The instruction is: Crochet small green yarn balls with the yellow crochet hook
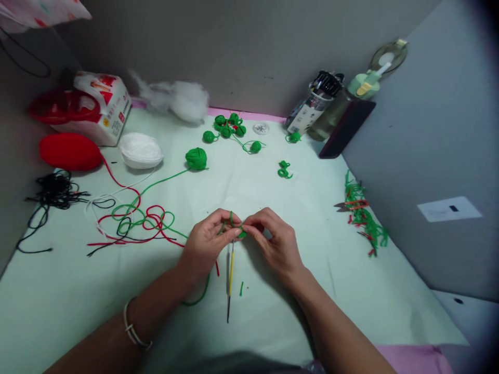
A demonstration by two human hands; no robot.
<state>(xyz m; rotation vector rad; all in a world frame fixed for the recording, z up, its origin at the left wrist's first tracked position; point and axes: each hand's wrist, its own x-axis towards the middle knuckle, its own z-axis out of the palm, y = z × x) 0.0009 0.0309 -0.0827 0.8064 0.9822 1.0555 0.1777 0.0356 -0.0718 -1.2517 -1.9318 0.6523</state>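
My left hand (206,241) and my right hand (275,241) meet at the middle of the pale green table cover (292,291). Both pinch a small piece of green crochet work (236,227) between thumb and fingers. A green yarn strand (163,182) runs from it back to a green yarn ball (196,158). A crochet hook (231,275) with a yellow grip lies on the cover just below my hands, pointing toward me. A short green yarn snip (241,289) lies beside it.
Red yarn ball (70,150), white yarn ball (140,149) and a tangle of red, green, black and white strands (132,221) lie left. Small green crocheted balls (228,127) and white stuffing (183,98) sit at the back. Yarn scraps with scissors (360,213) lie right; a jar and bottle (327,106) stand behind.
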